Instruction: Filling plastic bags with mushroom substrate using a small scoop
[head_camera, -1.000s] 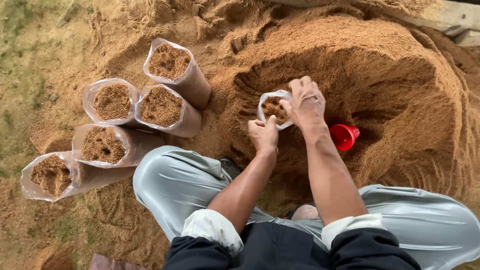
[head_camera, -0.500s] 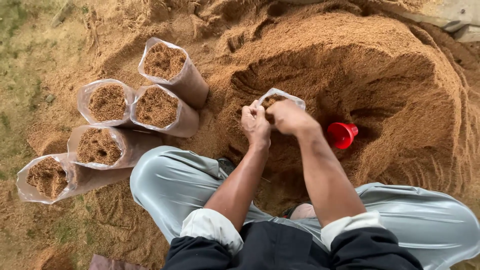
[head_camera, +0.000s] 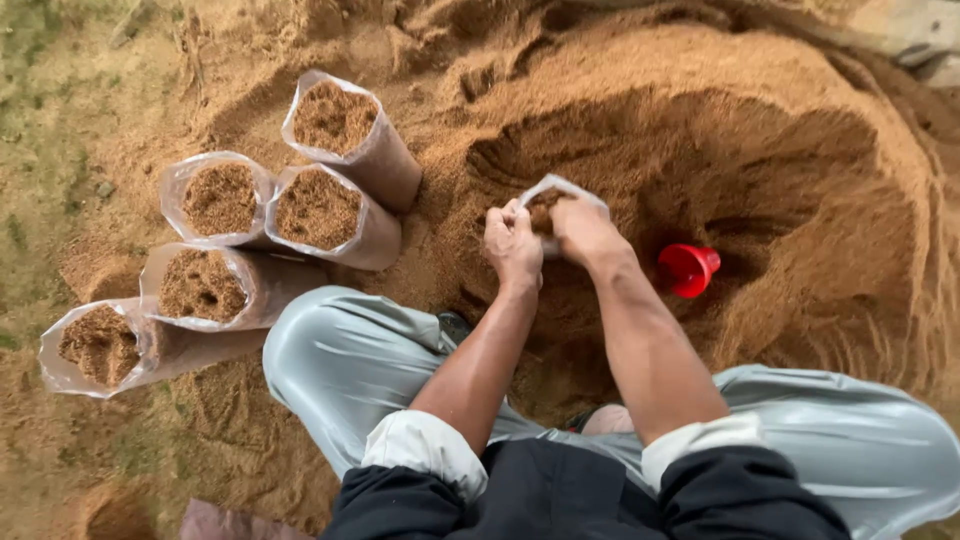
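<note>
Five filled bags (head_camera: 270, 230) lie at 9 o'clock of the hands. Sixth clear bag (head_camera: 553, 200), centre frame in the sawdust pile (head_camera: 800, 160), part full. Left hand (head_camera: 512, 243) clasps its rim; right hand (head_camera: 583, 228) closed, pressing inside. Red cup (head_camera: 687, 268) at 3 o'clock

Dark jacket, rolled white cuffs, shiny grey trousers.

A small clear plastic bag (head_camera: 556, 196), partly filled with brown sawdust, is held upright. It is set against the sawdust heap's hollow.
</note>
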